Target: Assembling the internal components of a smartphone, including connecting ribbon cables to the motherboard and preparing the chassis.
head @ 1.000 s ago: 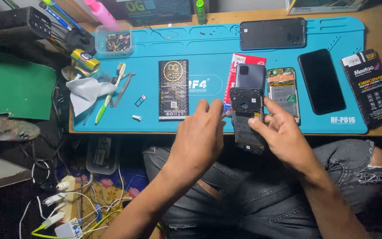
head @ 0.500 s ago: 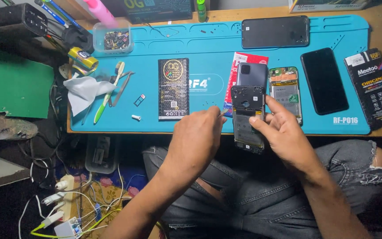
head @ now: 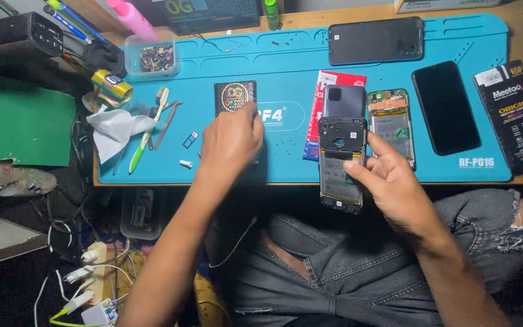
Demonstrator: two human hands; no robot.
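An opened phone [head: 340, 163] is grasped by the right hand [head: 394, 184]; a black packet [head: 235, 95] is half hidden by the left hand [head: 231, 142], whose grip cannot be told.

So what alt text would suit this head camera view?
A person's right hand holds an opened phone with its back cover off, while the left hand rests on a black battery pack on a blue repair mat.
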